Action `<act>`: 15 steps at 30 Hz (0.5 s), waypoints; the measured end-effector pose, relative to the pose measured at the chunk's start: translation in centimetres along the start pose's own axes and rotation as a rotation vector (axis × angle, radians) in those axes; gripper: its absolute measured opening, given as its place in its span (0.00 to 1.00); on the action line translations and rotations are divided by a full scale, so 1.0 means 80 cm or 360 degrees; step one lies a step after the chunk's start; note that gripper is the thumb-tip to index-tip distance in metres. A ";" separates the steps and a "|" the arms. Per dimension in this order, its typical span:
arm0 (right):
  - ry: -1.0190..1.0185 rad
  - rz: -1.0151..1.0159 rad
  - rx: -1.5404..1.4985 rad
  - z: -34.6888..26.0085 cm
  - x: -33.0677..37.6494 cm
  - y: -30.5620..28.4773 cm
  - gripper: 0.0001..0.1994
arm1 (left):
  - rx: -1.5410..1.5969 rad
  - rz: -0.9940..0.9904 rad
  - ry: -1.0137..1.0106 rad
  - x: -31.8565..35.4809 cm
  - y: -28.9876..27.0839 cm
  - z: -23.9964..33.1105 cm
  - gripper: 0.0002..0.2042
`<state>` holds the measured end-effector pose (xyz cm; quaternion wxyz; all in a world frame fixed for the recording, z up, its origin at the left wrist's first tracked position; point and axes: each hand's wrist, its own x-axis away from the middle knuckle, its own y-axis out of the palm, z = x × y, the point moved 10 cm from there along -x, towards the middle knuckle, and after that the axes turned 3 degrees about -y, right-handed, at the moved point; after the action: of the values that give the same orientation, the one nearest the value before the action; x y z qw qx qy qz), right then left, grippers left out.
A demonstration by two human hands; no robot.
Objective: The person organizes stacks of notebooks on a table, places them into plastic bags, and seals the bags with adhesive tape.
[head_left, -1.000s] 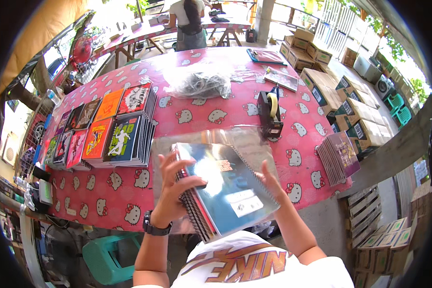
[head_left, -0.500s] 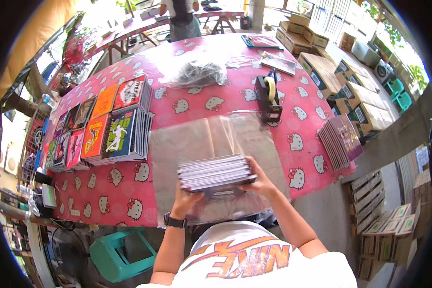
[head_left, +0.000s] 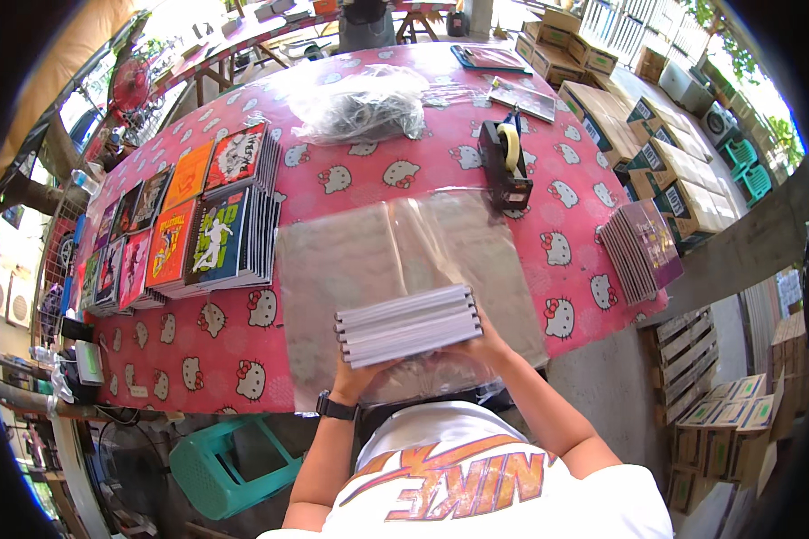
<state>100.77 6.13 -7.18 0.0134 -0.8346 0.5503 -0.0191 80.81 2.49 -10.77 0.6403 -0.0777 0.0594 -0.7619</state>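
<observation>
Between my two hands is a stack of spiral-bound notebooks (head_left: 409,325), its white page edges turned up toward me. My left hand (head_left: 356,379), with a dark watch on the wrist, grips the stack's near left side. At the right end, my right hand (head_left: 484,349) is closed on the same stack. Some fingers of both hands are hidden under and behind it. Beneath the stack, a large clear plastic sheet or bag (head_left: 324,260) lies spread on the table's near edge.
Colourful notebook stacks (head_left: 216,238) stand at the left on the pink patterned table (head_left: 404,172). A tape dispenser (head_left: 505,166) and crumpled clear plastic (head_left: 368,103) lie beyond. Purple notebooks (head_left: 640,250) sit at the right edge. A green stool (head_left: 208,472) is below left.
My hands have tilted the notebook stack, so its dark lower cover no longer shows and the page edges face up more. The view has shifted slightly.
</observation>
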 end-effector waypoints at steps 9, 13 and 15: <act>-0.0233 0.0072 -0.0175 -0.075 -0.047 -0.008 0.32 | 0.0288 0.0591 0.0187 -0.035 -0.035 0.081 0.34; 0.0091 0.0175 0.0350 -0.014 -0.096 -0.050 0.28 | 0.0512 0.0530 -0.0392 -0.092 -0.039 0.012 0.33; 0.0100 0.0460 0.0980 -0.005 -0.098 -0.088 0.26 | 0.0568 0.0532 -0.0650 -0.099 -0.051 -0.032 0.34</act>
<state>104.14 16.13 -6.64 0.2502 -0.7037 0.6316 -0.2079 77.73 10.99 -12.88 0.7588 -0.1046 -0.1932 -0.6132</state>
